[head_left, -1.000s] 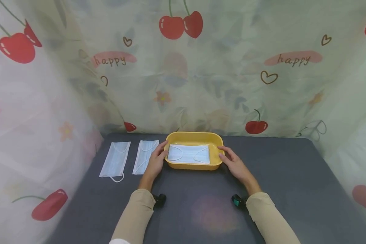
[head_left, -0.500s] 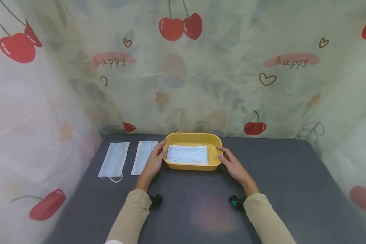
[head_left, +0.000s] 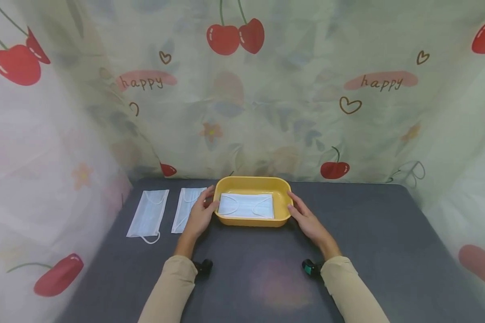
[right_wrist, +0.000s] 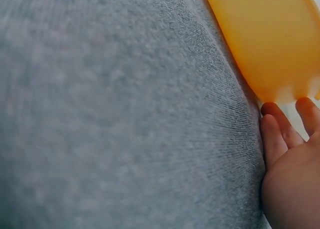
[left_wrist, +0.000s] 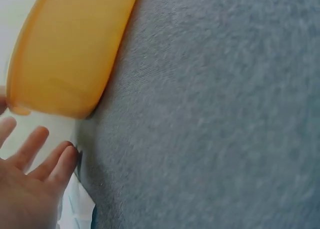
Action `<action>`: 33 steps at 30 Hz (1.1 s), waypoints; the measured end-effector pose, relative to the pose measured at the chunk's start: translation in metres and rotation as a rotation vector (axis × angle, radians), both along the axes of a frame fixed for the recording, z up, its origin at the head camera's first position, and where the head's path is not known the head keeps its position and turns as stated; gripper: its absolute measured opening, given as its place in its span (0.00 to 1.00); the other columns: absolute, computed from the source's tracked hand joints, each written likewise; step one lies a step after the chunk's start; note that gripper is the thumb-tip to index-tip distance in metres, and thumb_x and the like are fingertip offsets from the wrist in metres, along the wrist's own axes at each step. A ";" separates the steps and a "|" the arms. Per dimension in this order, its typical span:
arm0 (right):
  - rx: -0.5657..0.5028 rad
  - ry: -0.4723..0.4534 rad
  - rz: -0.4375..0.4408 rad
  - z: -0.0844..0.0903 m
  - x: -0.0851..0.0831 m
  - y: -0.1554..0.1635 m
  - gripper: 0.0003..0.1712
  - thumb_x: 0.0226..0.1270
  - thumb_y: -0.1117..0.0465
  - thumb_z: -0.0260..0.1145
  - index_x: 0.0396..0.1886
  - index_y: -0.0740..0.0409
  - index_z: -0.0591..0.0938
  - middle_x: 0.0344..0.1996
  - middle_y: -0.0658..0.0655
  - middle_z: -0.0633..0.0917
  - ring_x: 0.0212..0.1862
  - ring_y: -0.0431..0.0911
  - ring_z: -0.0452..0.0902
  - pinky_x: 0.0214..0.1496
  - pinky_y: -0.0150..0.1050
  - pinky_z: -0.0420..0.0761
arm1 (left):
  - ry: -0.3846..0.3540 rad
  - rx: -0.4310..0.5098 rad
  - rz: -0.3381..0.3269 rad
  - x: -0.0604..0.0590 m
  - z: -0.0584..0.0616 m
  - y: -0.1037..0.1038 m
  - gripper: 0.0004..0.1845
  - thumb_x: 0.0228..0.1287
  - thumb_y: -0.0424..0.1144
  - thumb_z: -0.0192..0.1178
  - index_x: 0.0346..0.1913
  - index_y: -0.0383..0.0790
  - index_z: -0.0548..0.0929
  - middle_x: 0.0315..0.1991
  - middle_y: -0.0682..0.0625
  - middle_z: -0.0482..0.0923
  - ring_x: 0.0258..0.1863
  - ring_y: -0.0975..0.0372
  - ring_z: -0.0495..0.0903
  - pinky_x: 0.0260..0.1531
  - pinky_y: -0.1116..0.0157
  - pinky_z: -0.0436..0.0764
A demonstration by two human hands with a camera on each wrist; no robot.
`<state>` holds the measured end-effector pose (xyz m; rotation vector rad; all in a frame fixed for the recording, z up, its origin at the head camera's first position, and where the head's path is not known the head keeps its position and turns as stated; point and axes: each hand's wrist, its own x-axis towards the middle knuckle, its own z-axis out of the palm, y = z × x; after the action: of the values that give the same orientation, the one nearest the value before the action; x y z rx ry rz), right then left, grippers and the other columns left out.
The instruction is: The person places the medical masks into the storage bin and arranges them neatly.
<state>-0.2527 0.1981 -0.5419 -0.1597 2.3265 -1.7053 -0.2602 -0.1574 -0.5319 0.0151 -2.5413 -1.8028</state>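
sat near the bench's (head_left: pixel 368 233) far edge, a little left of middle: yellow tray (head_left: pixel 283 197) with one face mask (head_left: pixel 246 206) flat inside. flanked on its short ends by both hands, left hand (head_left: pixel 200 217) against the left end with fingers spread and relaxed, right hand (head_left: pixel 307 220) at the right end, fingers straight, touching the rim. lay toward the far left corner, two more masks (head_left: pixel 148 217) side by side, the nearer one partly under the left hand. stretched bare and dark, wide room toward the right edge and the near edge.
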 end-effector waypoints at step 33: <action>-0.018 -0.021 -0.016 0.001 0.003 -0.002 0.35 0.82 0.45 0.50 0.83 0.34 0.50 0.85 0.52 0.47 0.85 0.53 0.40 0.84 0.59 0.46 | 0.100 -0.234 0.172 0.027 -0.001 -0.059 0.40 0.60 0.37 0.71 0.75 0.42 0.67 0.73 0.39 0.69 0.73 0.45 0.63 0.73 0.43 0.65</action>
<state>-0.2499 0.1963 -0.5406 -0.1253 2.3039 -1.7276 -0.2329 -0.2160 -0.5326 0.1307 -2.5737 -1.4033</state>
